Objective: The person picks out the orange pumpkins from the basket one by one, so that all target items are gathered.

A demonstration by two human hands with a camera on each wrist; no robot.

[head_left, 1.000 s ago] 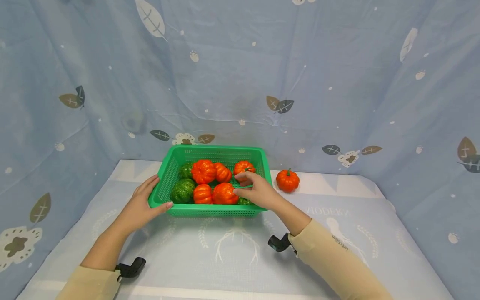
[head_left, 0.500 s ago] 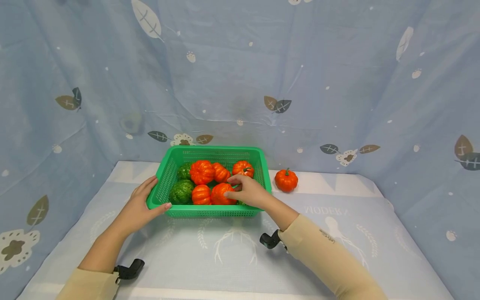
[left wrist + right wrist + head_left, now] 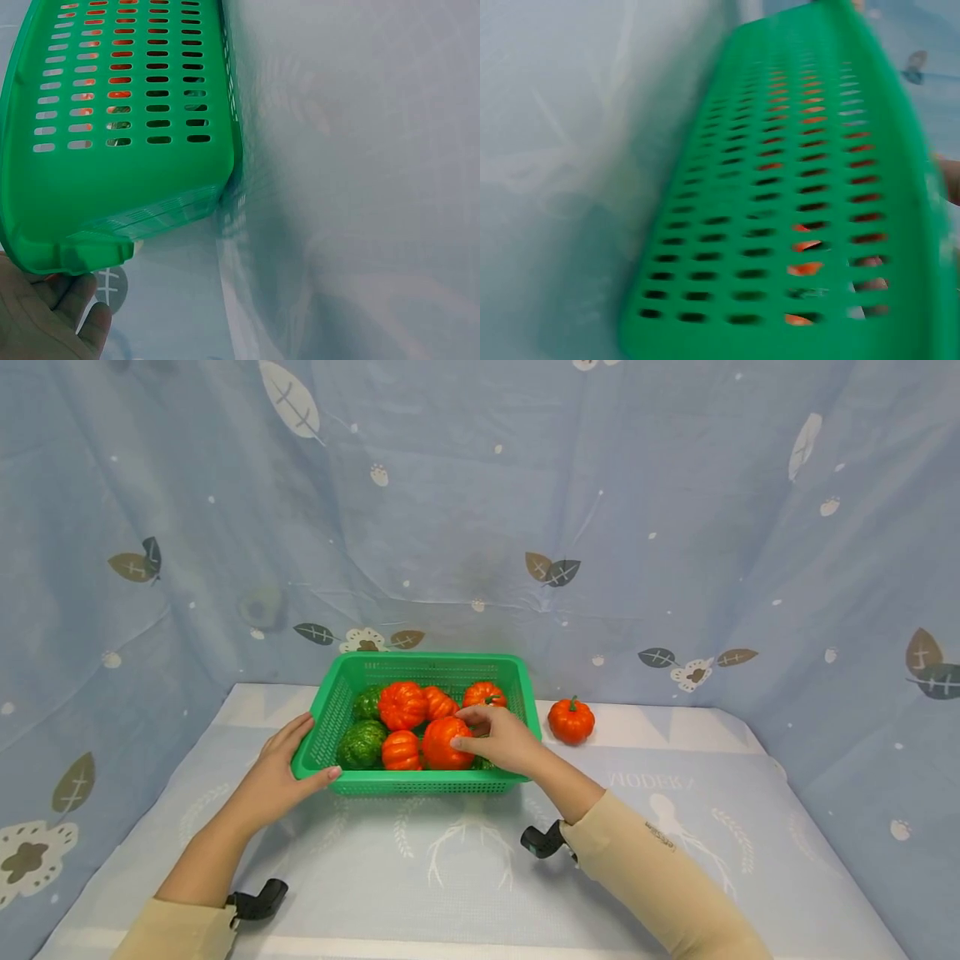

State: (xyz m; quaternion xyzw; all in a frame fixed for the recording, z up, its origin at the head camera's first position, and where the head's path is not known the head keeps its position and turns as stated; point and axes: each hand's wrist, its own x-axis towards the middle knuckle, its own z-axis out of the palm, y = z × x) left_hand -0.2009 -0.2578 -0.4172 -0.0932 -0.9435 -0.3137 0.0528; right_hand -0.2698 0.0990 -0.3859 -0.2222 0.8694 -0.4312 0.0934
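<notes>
A green plastic basket (image 3: pixel 420 782) with slotted walls holds several orange-red mini pumpkins and some mottled dark green round gourds (image 3: pixel 363 744). My right hand (image 3: pixel 504 742) reaches over its front right part and pinches a bright orange-red pumpkin (image 3: pixel 444 745), thumb on the near side and fingers behind. My left hand (image 3: pixel 287 768) rests against the front left corner, fingers along the left side and thumb on the front rim. In the left wrist view, the fingers (image 3: pixel 75 300) lie at the rim's underside. The right wrist view mostly shows the basket's front wall (image 3: pixel 780 187), blurred.
Outside the basket, one orange-red pumpkin (image 3: pixel 572 721) with a green stem sits to the right on the white-and-grey tablecloth (image 3: pixel 480 893). A blue patterned curtain (image 3: pixel 450 510) stands close behind the basket. Black camera mounts (image 3: pixel 258 900) protrude from both wrists.
My right hand has moved left and taken hold of the front orange-red pumpkin, which now sits slightly higher and turned. The left hand stays at the basket corner.
</notes>
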